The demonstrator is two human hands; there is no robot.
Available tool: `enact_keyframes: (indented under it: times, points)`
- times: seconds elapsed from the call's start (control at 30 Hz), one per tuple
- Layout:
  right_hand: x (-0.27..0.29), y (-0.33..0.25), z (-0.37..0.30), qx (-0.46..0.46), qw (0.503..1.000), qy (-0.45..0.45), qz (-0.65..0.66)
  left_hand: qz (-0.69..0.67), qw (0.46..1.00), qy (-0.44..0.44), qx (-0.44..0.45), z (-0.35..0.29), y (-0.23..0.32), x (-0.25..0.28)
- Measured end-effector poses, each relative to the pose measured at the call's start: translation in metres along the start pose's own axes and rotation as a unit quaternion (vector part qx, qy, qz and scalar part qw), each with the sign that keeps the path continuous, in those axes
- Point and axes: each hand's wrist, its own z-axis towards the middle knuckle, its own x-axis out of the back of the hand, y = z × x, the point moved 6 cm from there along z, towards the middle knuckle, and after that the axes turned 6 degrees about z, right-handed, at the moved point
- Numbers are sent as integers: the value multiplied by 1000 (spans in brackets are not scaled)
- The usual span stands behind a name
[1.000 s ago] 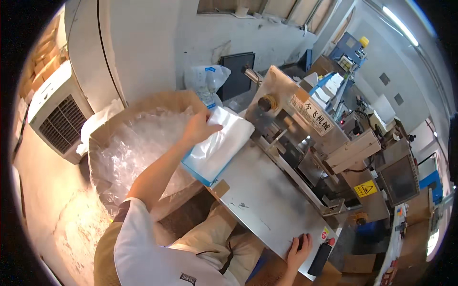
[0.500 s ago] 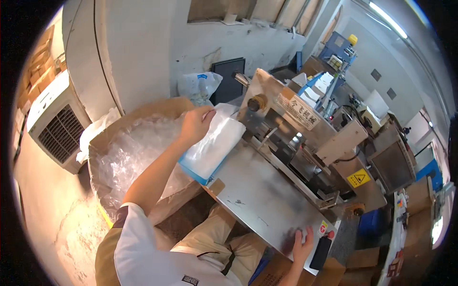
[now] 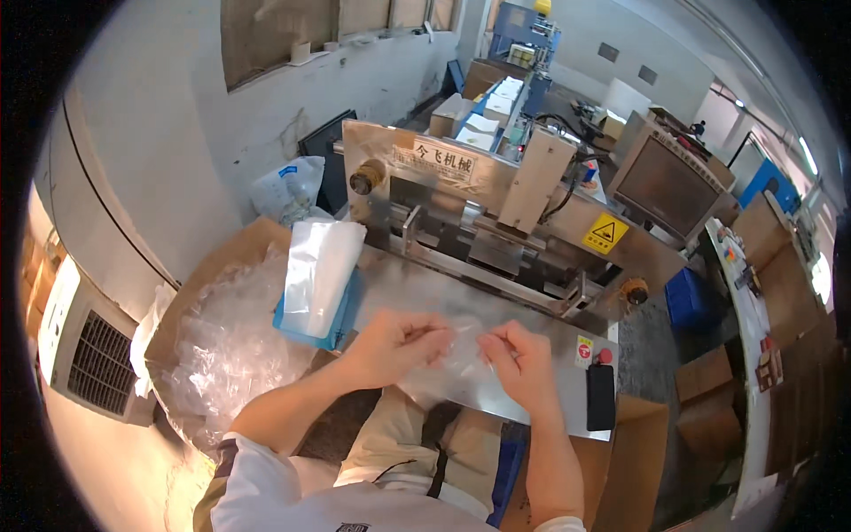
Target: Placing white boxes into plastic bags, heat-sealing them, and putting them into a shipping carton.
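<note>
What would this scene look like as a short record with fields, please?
Left side: left hand pinches clear film
Right side: right hand pinches the film's other side
Film outline: too blurred to tell
Hands' place: above the metal table
Behind table: machine
Left of hands: plastic stack on blue tray; carton of loose plastic
Table's right end: red button, black object

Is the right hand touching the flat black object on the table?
Apart: the head view shows a strip of metal tabletop between the right hand and the flat black object.
</note>
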Motion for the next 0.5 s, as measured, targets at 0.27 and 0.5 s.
enact_keyframes:
  times: [0.27, 0.5]
  points:
    - [3, -15, -30, 283, 932, 171, -146, -16, 976, 22, 215, -2, -97, -29]
    - [-4, 25, -34, 224, 955, 44, -192, 303, 902, 55, -304, 4, -13, -50]
